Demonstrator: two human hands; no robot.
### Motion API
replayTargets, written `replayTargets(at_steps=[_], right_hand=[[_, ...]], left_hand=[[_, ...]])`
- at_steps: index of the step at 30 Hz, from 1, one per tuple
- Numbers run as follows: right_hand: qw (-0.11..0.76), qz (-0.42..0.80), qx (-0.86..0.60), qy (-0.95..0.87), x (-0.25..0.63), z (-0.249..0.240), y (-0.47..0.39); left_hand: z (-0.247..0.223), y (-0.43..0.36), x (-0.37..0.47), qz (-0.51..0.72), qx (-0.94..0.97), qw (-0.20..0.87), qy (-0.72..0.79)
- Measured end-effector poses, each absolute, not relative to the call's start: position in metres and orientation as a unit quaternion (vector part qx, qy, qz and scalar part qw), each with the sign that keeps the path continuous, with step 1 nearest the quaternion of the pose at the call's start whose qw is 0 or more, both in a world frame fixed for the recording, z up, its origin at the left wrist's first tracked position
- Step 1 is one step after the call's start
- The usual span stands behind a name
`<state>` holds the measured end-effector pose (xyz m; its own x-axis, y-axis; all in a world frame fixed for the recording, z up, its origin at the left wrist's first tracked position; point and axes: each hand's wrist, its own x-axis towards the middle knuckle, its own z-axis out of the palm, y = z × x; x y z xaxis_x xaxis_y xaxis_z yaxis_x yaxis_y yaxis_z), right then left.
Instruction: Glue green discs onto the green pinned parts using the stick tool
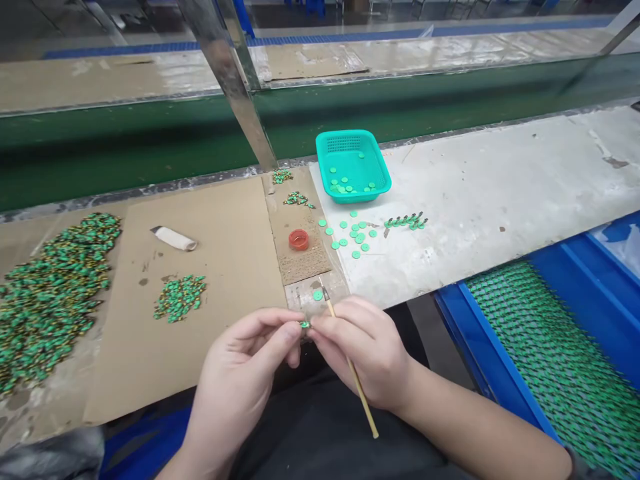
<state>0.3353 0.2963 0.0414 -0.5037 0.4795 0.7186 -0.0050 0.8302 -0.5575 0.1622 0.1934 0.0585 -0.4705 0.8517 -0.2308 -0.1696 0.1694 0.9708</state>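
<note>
Between the fingertips of my left hand (255, 363) and my right hand (363, 347) is a small green piece (305, 325), mostly covered by the fingers. My left thumb and forefinger pinch it, while the right fingertips meet it from the other side. My right hand also holds a thin brush (361, 393) with a pale wooden handle, its tip pointing up and away from me. Just beyond the fingers lies a flat green button-like disc (318, 295). A red cap (299, 240) sits on the brown cardboard farther back.
A turquoise basket (354, 198) holds several green discs, with more discs (360, 237) in front. Green-and-gold pieces form a large heap (55, 300) and a smaller pile (180, 298) at left. A white tube (175, 239) lies on cardboard. Blue trays (500, 353) with rows of pieces stand right.
</note>
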Motion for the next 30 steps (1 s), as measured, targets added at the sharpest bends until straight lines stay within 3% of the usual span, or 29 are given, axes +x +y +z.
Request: replayTargets(at_steps=[3, 8, 11, 14, 19, 25, 30], right_hand=[[0.475, 0.252, -0.156, -0.828, 0.34, 0.041, 0.299], [0.423, 0.461, -0.228, -0.746, 0.343, 0.045, 0.295], [0.393, 0.515, -0.256, -0.717, 0.346, 0.042, 0.292], [0.401, 0.47, -0.242, -0.748, 0.356, 0.033, 0.305], [0.366, 0.372, -0.253, -0.815, 0.375, 0.023, 0.348], [0.423, 0.394, -0.269, -0.77, 0.367, 0.03, 0.358], [0.471, 0.337, -0.248, -0.776, 0.363, 0.033, 0.358]], left_hand=[[0.06, 0.198, 0.168, 0.582, 0.278, 0.423, 0.636], [0.056, 0.199, 0.17, 0.579, 0.294, 0.414, 0.638], [0.047, 0.194, 0.169, 0.579, 0.3, 0.427, 0.627], [0.042, 0.192, 0.162, 0.569, 0.304, 0.427, 0.633], [0.047, 0.212, 0.135, 0.476, 0.414, 0.252, 0.734], [0.034, 0.24, 0.12, 0.4, 0.51, 0.247, 0.721], [0.024, 0.239, 0.126, 0.395, 0.526, 0.217, 0.721]])
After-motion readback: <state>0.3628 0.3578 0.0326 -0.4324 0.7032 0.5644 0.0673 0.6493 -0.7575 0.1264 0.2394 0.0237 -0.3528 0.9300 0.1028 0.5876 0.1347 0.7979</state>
